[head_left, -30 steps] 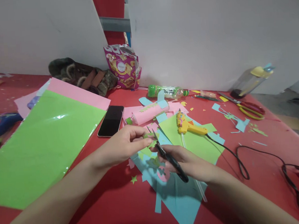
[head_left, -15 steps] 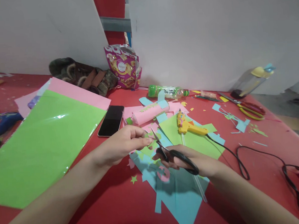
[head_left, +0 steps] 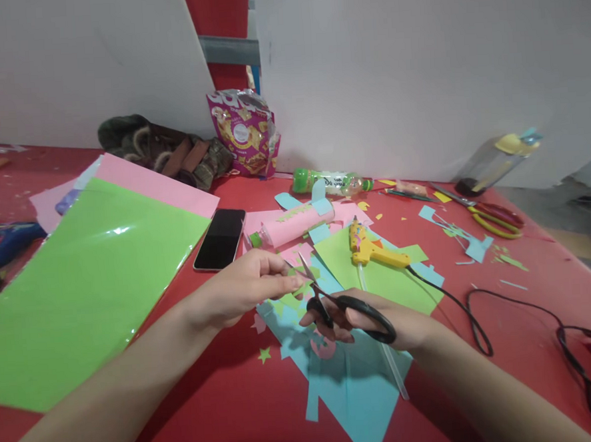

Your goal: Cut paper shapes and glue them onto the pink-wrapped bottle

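My left hand (head_left: 244, 287) pinches a small green paper scrap (head_left: 304, 288) just above the red table (head_left: 226, 398). The fingers of my right hand (head_left: 381, 319) sit in the black handles of small scissors (head_left: 330, 300), whose blades point up and left into the scrap. Under both hands lie blue paper pieces (head_left: 350, 384) and green paper pieces (head_left: 383, 275), with a small green star (head_left: 264, 355) and a pink cut-out (head_left: 324, 347) on the table.
A large green sheet (head_left: 79, 287) over pink sheets lies left, a black phone (head_left: 220, 238) beside it. A yellow glue gun (head_left: 372, 249) with a black cord (head_left: 477, 323), a pink paper roll (head_left: 296, 225), a green bottle (head_left: 328, 180), red-yellow scissors (head_left: 490, 214) and a snack bag (head_left: 244, 131) sit beyond.
My right hand turned the scissors so the black handles now lie flatter and to the right, with the blades at the green scrap. My left hand barely moved.
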Available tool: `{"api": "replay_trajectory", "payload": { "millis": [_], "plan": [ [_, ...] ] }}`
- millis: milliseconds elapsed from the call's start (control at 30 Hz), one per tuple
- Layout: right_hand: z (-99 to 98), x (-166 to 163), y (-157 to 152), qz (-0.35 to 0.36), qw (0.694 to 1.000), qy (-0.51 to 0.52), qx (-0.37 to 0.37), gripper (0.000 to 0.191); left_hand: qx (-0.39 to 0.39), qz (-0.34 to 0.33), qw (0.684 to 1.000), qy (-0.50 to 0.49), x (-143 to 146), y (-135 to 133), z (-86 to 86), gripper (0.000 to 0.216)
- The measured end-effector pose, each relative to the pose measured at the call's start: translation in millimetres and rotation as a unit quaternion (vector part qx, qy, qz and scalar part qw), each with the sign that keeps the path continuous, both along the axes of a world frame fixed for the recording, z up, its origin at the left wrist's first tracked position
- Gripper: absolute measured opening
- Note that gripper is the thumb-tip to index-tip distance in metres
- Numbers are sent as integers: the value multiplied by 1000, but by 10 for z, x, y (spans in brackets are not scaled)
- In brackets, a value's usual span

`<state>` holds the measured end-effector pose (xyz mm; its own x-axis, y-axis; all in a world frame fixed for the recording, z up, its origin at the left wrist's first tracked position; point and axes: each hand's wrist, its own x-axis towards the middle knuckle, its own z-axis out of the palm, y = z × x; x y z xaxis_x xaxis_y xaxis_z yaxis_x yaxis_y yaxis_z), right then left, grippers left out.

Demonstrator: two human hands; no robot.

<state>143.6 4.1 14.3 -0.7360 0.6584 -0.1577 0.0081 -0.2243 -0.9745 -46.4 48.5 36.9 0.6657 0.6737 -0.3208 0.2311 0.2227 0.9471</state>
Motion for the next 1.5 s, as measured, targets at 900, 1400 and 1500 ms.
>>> {"api": "replay_trajectory", "payload": {
  "millis": [900, 1400, 1500],
  "plan": [
    [1, 18, -11, 0, 997, -74, -6, 62, -14, -4, 1000, 24, -13, 24, -23, 22],
    [-57, -25, -53, 16, 998, 28, -49, 59, 2, 53, 999, -2, 36, -24, -79, 25],
    [-53, -35, -56, 18, 997, 30, -62, 61, 3, 45, 999, -5, 32, -31, -82, 25]
  ]
}}
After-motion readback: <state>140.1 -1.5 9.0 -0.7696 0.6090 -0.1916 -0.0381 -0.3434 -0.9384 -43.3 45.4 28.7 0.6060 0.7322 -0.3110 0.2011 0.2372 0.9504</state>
